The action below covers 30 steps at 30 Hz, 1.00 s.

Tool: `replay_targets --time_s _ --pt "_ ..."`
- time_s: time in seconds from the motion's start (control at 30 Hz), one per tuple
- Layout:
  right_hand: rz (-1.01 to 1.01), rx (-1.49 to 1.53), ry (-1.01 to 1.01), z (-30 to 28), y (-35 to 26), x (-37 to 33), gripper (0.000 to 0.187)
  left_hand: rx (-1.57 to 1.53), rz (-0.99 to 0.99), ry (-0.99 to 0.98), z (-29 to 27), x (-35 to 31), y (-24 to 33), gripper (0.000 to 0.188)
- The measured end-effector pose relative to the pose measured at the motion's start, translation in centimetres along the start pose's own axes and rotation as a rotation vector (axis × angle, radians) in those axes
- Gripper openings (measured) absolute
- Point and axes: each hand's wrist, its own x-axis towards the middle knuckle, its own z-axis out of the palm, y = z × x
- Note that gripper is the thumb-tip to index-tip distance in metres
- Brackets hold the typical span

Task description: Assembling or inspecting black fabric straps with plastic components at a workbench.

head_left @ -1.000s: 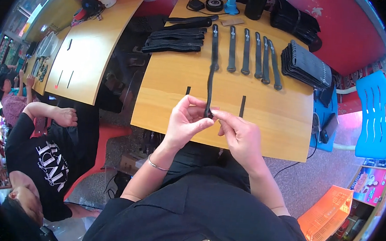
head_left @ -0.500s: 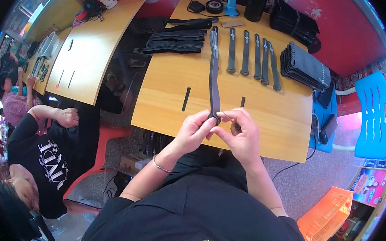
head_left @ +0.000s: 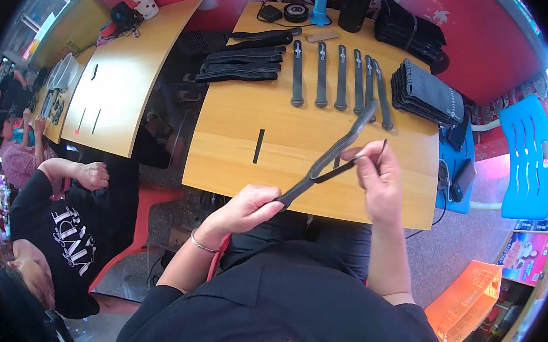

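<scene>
A long dark grey strap (head_left: 342, 143) slants over the near half of the wooden table (head_left: 225, 136), its far end reaching toward the laid-out straps. My left hand (head_left: 249, 208) is closed round the strap's near end. Between the fingertips of my right hand (head_left: 380, 181) is a thin black strip (head_left: 334, 172), which branches off the strap partway along and is pulled out to the right. Its loose tip sticks up past my fingers. Several similar grey straps (head_left: 321, 76) lie side by side beyond my hands, with small round ends toward me.
Black straps are stacked (head_left: 243, 64) at the far left, and a grey pile of folded pieces (head_left: 425, 92) sits at the right. A black bundle (head_left: 411, 31), blue fan stand (head_left: 320, 6) and tape roll (head_left: 296, 12) line the back. Another person (head_left: 60, 232) sits at left.
My hands were close together at the strap's near end; now they are apart, the right drawn up and right with the thin strip. The strap has swung from upright to slanting right.
</scene>
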Motion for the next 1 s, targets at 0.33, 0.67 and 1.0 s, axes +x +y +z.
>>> replay_targets --time_s 0.33,0.67,1.0 --pt "-0.126 0.071 0.442 -8.7 -3.1 0.7 0.008 -0.305 -0.035 -0.212 -2.3 -2.5 -0.3 0.030" --pt "-0.421 -0.101 0.876 -20.1 -8.4 -4.1 0.012 -0.491 0.090 -0.411 -1.6 -1.0 0.7 0.030" --pt "-0.582 -1.326 1.080 -19.4 -3.7 -5.4 0.008 -0.641 0.000 0.103 -1.0 -1.9 0.4 0.035"
